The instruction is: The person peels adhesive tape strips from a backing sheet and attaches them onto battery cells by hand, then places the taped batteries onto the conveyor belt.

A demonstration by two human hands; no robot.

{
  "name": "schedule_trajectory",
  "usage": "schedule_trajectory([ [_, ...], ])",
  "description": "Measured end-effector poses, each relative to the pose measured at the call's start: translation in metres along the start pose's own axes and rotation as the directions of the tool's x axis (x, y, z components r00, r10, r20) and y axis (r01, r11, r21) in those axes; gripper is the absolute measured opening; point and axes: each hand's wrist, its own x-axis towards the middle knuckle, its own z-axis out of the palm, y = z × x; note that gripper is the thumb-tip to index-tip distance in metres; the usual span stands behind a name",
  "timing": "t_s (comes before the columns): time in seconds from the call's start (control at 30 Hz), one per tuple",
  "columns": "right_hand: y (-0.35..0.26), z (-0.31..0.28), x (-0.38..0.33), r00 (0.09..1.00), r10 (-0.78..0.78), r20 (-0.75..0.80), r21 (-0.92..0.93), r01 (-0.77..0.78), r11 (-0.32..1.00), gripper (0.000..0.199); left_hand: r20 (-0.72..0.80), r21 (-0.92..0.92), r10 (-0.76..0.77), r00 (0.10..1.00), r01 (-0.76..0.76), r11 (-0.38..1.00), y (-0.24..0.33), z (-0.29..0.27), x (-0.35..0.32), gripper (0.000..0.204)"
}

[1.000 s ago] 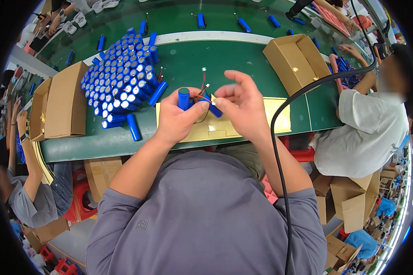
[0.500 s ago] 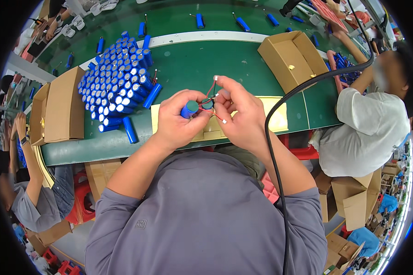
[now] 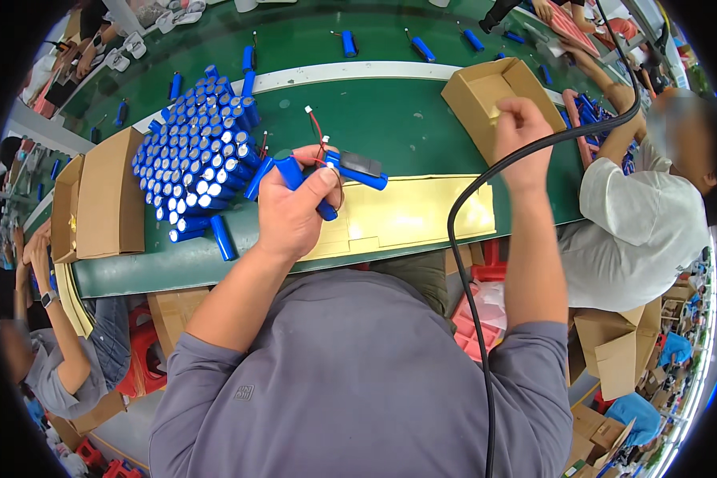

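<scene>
My left hand point(image 3: 288, 219) is closed around blue cylindrical batteries above the table. One held battery point(image 3: 290, 172) slants across the palm. Another, a blue battery with a dark grey patch point(image 3: 362, 164), sticks out to the right past the fingers. Thin red and black wires point(image 3: 316, 125) with small white connectors rise from them. Over the near side of an open cardboard box point(image 3: 472, 111), my right hand point(image 3: 524, 135) has its fingers pinched together; whatever is between them is too small to make out. A yellow sheet point(image 3: 410, 211) lies on the table below.
Left of my hands stands a large cluster of upright blue batteries point(image 3: 195, 151), with a few lying beside it. A black cable point(image 3: 526, 151) hangs across the right side. Wired batteries point(image 3: 349, 43) lie spaced along the far green surface. A co-worker point(image 3: 625, 223) sits at right.
My hands have come apart: the right moved right and away to the cardboard box. The left still holds the batteries, now turned more on their sides, and the yellow sheet shows more.
</scene>
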Motion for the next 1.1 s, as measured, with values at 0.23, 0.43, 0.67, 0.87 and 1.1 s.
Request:
schedule_trajectory([
  [0.23, 0.007, -0.007, 0.008, 0.993, -0.084, 0.082, -0.237, 0.101, 0.966, 0.015, -0.013, -0.218, -0.164, 0.986, 0.157, 0.963, 0.0, 0.005, 0.018, 0.019],
  [0.43, -0.065, 0.059, -0.042, 0.697, -0.002, 0.717, 0.563, -0.578, 0.591, 0.055, -0.004, -0.266, -0.26, 0.966, 0.25, 0.931, -0.012, -0.001, 0.034, 0.019],
  [0.67, -0.034, 0.106, 0.025, 0.808, 0.398, 0.433, 0.447, -0.577, 0.684, 0.043, -0.048, -0.396, -0.444, 0.895, 0.391, 0.831, -0.017, -0.01, 0.041, 0.025],
  [0.87, -0.026, 0.134, 0.056, 0.959, 0.221, 0.18, 0.292, -0.266, 0.918, 0.039, -0.056, -0.427, -0.372, 0.927, 0.314, 0.848, -0.018, -0.015, 0.039, 0.015],
  [1.1, -0.084, 0.093, -0.071, 0.652, 0.177, 0.737, 0.517, -0.713, 0.473, 0.017, -0.207, -0.349, -0.209, 0.956, 0.127, 0.929, -0.02, -0.004, 0.041, 0.014],
])
